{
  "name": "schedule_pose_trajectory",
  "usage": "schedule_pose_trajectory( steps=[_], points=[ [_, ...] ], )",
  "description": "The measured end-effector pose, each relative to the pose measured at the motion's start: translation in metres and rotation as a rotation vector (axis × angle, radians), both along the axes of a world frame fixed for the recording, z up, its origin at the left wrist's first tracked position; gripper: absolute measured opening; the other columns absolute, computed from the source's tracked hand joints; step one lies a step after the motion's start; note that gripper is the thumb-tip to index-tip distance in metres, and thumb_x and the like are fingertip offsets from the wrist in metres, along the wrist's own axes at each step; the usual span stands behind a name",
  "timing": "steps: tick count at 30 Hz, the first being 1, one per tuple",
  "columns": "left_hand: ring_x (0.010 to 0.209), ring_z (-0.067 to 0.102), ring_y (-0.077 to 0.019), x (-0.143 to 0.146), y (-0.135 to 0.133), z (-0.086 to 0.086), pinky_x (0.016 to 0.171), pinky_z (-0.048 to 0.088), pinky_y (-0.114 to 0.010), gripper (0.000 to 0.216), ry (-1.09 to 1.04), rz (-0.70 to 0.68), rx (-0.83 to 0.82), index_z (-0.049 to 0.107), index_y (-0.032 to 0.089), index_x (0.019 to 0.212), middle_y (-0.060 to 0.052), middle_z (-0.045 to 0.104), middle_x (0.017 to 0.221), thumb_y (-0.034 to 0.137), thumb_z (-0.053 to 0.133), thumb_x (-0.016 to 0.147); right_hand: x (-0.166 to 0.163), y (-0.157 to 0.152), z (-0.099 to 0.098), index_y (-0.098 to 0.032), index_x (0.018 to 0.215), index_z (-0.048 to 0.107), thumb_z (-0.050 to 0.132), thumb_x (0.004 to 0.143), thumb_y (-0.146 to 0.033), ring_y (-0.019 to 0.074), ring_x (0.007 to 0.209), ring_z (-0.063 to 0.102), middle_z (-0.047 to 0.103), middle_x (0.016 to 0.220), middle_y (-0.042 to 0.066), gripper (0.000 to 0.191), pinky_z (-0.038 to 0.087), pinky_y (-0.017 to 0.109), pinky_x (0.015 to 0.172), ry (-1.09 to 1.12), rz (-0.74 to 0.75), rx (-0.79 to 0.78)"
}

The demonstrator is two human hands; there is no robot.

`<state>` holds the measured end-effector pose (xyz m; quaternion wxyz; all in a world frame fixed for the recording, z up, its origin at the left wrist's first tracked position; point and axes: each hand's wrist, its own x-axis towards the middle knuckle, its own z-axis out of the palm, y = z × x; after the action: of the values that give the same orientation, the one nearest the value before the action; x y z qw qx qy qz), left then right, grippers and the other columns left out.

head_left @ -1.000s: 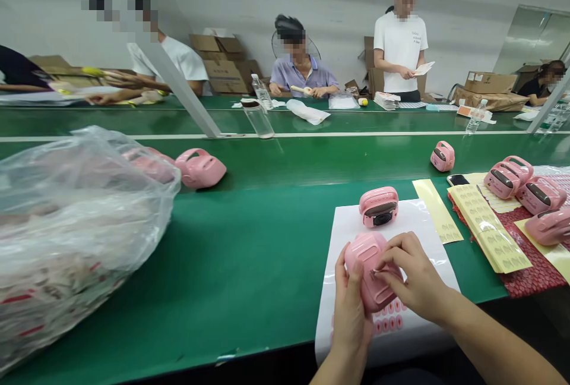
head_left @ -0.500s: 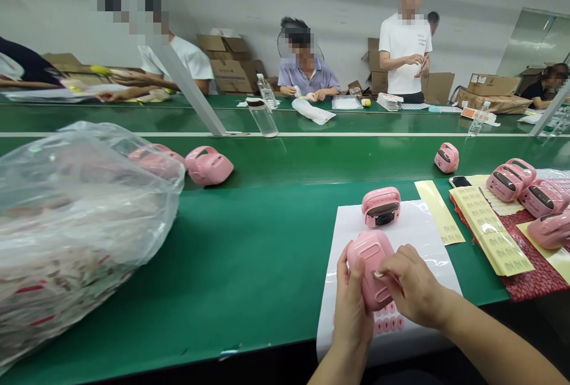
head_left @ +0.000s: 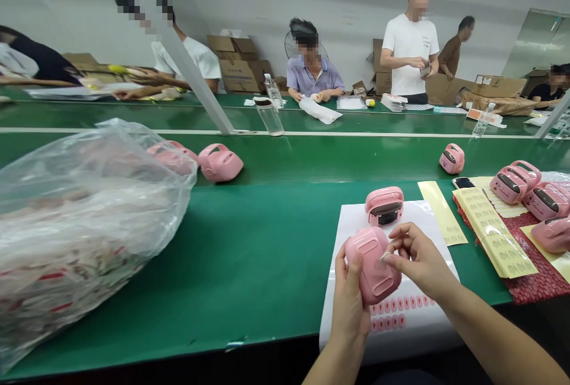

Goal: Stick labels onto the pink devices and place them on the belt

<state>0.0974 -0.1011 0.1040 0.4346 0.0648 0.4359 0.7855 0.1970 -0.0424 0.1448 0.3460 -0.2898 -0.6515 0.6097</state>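
Observation:
My left hand (head_left: 350,293) is wrapped round a pink plastic casing (head_left: 373,290), its underside with two raised bars turned up towards me. In my right hand (head_left: 416,257), thumb and forefinger pinch a small whitish piece (head_left: 385,256) at the casing's middle, beside a faint greyish printed patch. Whether the piece still touches the surface I cannot tell. Below the hands lies a white glossy sheet (head_left: 416,337) with rows of small pink-red oval stickers. A pink handled device (head_left: 385,207) with a dark front stands on the sheet's far end.
A big clear plastic bag (head_left: 133,195) fills the left side, with pink devices (head_left: 220,163) behind it. Yellow label sheets (head_left: 494,233), a phone (head_left: 463,183) and more pink devices (head_left: 514,183) lie at right. Co-workers (head_left: 314,70) work across the green table (head_left: 249,254).
My right hand has drawn slightly up and right, its fingers opening out, and the greyish patch now shows. The casing has tilted a little in my left hand. The view has shifted slightly left.

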Motion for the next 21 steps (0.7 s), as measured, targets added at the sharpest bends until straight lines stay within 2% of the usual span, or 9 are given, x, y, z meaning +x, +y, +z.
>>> schedule_pose_trajectory(
  steps=[3, 9, 12, 16, 21],
  points=[
    [0.080, 0.061, -0.0171, 0.000, 0.000, -0.001, 0.066, 0.050, -0.025, 0.064, 0.013, -0.010, -0.006, 0.051, 0.020, 0.110, -0.005, 0.063, 0.099, 0.050, 0.076, 0.059, -0.005, 0.003, -0.003, -0.022, 0.087, 0.044, 0.062, 0.066, -0.026, 0.0110, 0.057, 0.045, 0.057, 0.066, -0.004, 0.028, 0.037, 0.025, 0.056, -0.020, 0.022, -0.074],
    [0.082, 0.062, -0.0202, 0.001, -0.002, 0.002, 0.065, 0.050, -0.027, 0.064, 0.020, -0.033, -0.020, 0.050, 0.021, 0.110, -0.006, 0.063, 0.100, 0.049, 0.076, 0.058, -0.005, -0.004, -0.002, -0.022, 0.084, 0.045, 0.061, 0.066, -0.025, 0.0122, 0.064, 0.049, 0.053, 0.067, -0.004, 0.024, 0.041, 0.026, 0.061, 0.008, 0.036, -0.077],
    [0.083, 0.062, -0.0223, 0.001, -0.001, 0.005, 0.065, 0.050, -0.029, 0.066, 0.005, -0.051, -0.021, 0.051, 0.020, 0.110, -0.006, 0.064, 0.095, 0.050, 0.077, 0.056, -0.002, -0.010, -0.001, -0.022, 0.080, 0.045, 0.059, 0.070, -0.026, 0.0112, 0.061, 0.047, 0.051, 0.068, -0.003, 0.018, 0.039, 0.025, 0.058, 0.014, 0.032, -0.010],
    [0.073, 0.062, -0.0207, 0.000, 0.001, 0.004, 0.061, 0.050, -0.029, 0.062, -0.004, -0.033, -0.048, 0.054, 0.019, 0.101, -0.003, 0.063, 0.082, 0.052, 0.077, 0.054, 0.003, -0.016, 0.000, -0.021, 0.079, 0.047, 0.055, 0.076, -0.027, 0.0108, 0.059, 0.043, 0.053, 0.073, -0.001, 0.011, 0.038, 0.025, 0.055, 0.049, 0.003, 0.142],
    [0.077, 0.062, -0.0204, -0.002, 0.001, 0.000, 0.064, 0.050, -0.029, 0.064, -0.018, -0.050, -0.023, 0.052, 0.019, 0.105, -0.005, 0.064, 0.091, 0.051, 0.077, 0.056, 0.005, -0.012, 0.001, -0.021, 0.093, 0.057, 0.059, 0.075, -0.025, 0.0125, 0.063, 0.050, 0.060, 0.075, 0.001, 0.019, 0.043, 0.026, 0.059, -0.019, -0.003, 0.170]
  ],
)
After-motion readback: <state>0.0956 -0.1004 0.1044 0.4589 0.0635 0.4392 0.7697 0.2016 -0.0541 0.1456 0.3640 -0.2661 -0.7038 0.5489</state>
